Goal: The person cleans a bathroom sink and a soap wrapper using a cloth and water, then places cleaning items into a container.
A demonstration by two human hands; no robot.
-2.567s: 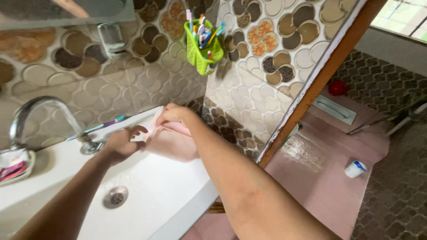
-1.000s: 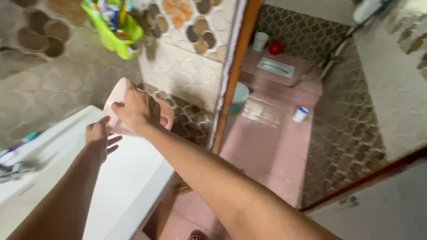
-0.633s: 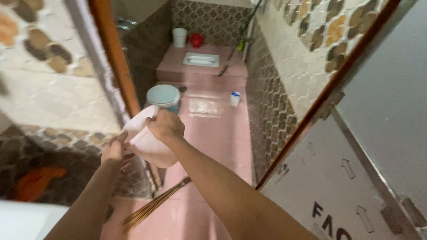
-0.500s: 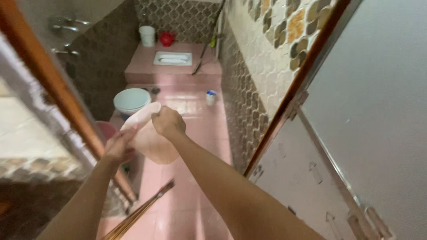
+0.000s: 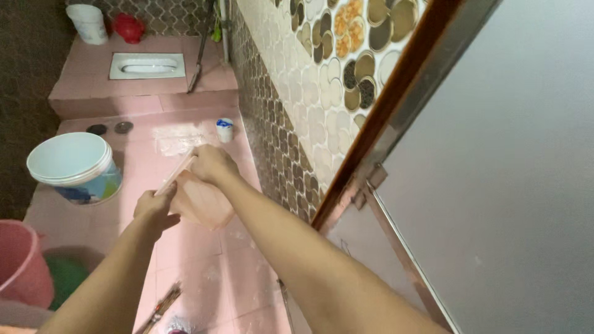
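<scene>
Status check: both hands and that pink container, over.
Right hand gripping pink plastic container at its rim. Left hand steadying its side. White bucket on the pink floor to the left, apart.

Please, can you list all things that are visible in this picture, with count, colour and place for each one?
pink jug: 1, pale pink, centre, held above the floor
white bucket: 1, white with blue-green side, left, on the floor
pink bucket: 1, pink, lower left edge
small container: 1, white with blue top, on the floor by the wall
squat toilet pan: 1, white, set in the raised pink platform at the top
red item: 1, red, top left on the platform
white tub: 1, white, beside the red item
floor drains: 2, dark, below the platform step
broom bristles: 1 bundle, brown, bottom
door: 1, grey, right
left hand: 1, at the jug's side
right hand: 1, gripping the jug's rim
</scene>
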